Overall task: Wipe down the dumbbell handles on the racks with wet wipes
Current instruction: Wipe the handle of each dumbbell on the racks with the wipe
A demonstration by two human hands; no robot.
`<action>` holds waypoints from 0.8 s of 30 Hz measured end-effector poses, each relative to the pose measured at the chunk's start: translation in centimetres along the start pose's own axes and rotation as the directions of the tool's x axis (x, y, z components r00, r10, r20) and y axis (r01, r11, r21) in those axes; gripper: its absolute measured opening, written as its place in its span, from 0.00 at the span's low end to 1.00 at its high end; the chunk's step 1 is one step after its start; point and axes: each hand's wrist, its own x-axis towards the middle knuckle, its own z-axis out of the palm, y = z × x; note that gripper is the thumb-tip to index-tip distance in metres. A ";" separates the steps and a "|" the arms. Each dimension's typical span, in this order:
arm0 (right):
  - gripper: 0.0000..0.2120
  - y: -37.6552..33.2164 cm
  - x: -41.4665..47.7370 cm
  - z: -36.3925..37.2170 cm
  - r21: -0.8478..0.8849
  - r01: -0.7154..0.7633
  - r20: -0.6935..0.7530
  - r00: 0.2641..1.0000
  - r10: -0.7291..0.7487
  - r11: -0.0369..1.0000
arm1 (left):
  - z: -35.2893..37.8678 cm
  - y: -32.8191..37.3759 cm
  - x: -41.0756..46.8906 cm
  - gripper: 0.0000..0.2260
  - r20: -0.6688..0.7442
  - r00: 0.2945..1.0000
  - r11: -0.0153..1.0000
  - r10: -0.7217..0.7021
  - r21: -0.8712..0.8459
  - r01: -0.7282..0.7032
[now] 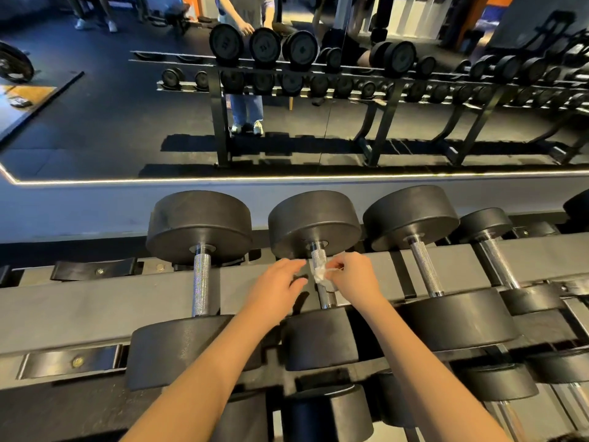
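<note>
Several black dumbbells lie across the top tier of the grey rack [95,301]. The second dumbbell from the left has a knurled metal handle [318,256]. My right hand [353,275] pinches a crumpled white wet wipe [320,275] against that handle, about midway along it. My left hand [277,288] hovers just left of the handle with relaxed fingers, holding nothing. Bare handles show on the left dumbbell [201,283] and on the third dumbbell [425,269].
A wall mirror [95,122] behind the rack reflects the dumbbell racks and a person's legs. More dumbbells [497,382] sit on a lower tier at the front right. Empty black saddles [71,362] line the rack at the left.
</note>
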 end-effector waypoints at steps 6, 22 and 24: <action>0.08 -0.6 -0.4 -1.2 0.116 0.060 0.022 0.998 -0.063 0.991 | 2.4 1.8 3.4 0.16 -0.055 0.995 0.996 0.081 -0.045 -0.083; 0.20 0.8 -5.9 -0.2 -0.125 -0.096 -0.217 0.974 0.067 0.988 | 5.4 -0.7 6.0 0.10 -0.311 0.946 0.995 -0.094 -0.059 0.079; 0.26 0.8 -6.2 0.3 -0.238 -0.054 -0.266 0.964 -0.011 0.970 | 5.7 -0.9 5.8 0.10 -0.304 0.948 0.995 -0.098 -0.057 0.085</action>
